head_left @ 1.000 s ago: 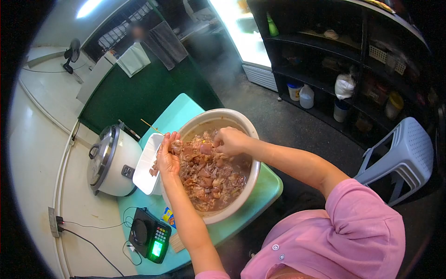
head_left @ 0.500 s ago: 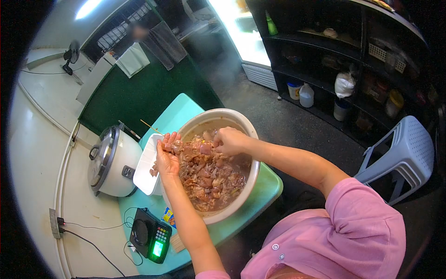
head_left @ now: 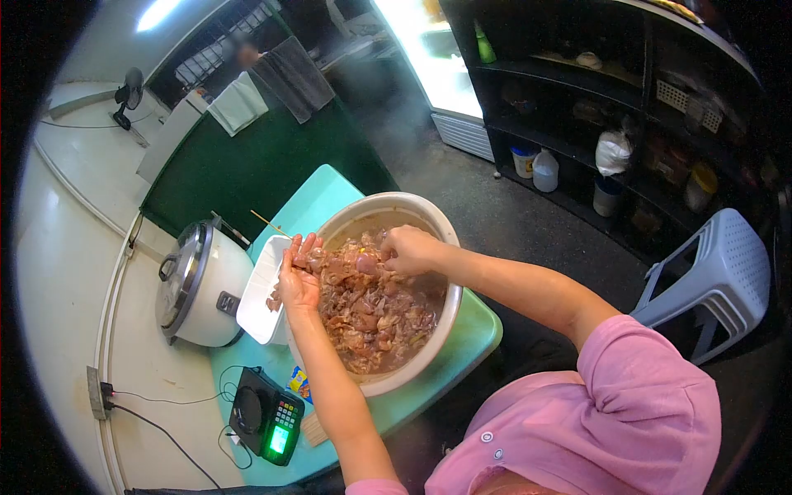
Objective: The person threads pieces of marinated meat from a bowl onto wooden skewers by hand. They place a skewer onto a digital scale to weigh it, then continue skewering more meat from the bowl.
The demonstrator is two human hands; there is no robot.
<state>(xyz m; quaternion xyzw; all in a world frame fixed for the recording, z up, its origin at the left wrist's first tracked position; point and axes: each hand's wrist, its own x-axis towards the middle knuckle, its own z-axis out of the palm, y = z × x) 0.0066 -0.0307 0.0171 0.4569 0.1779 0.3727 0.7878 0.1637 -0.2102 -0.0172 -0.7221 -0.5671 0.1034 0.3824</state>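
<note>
My left hand [head_left: 299,276] is palm up over the left rim of a big white basin [head_left: 450,309], its fingers curled up around meat pieces [head_left: 312,261]. A thin wooden skewer [head_left: 270,222] sticks out past its fingertips. My right hand [head_left: 407,250] is over the basin's far right part, fingers pinched together at the meat; what lies between the fingertips is mostly hidden. A rounded pinkish piece of meat [head_left: 367,263] shows just left of them. Cut brown meat [head_left: 367,318] in liquid fills the basin. A white tray [head_left: 257,301] with some meat sits beside my left hand.
The turquoise table [head_left: 470,334] also bears a lit digital scale [head_left: 266,417], a small packet [head_left: 299,383] and a bundle of sticks [head_left: 314,430]. A rice cooker [head_left: 210,289] stands left. A grey stool [head_left: 714,264] and dark shelves [head_left: 561,78] are right. Another person [head_left: 246,56] is beyond the partition.
Both hands stay nearly in place, with only slight finger movement over the basin. The camera view has shifted a little.
</note>
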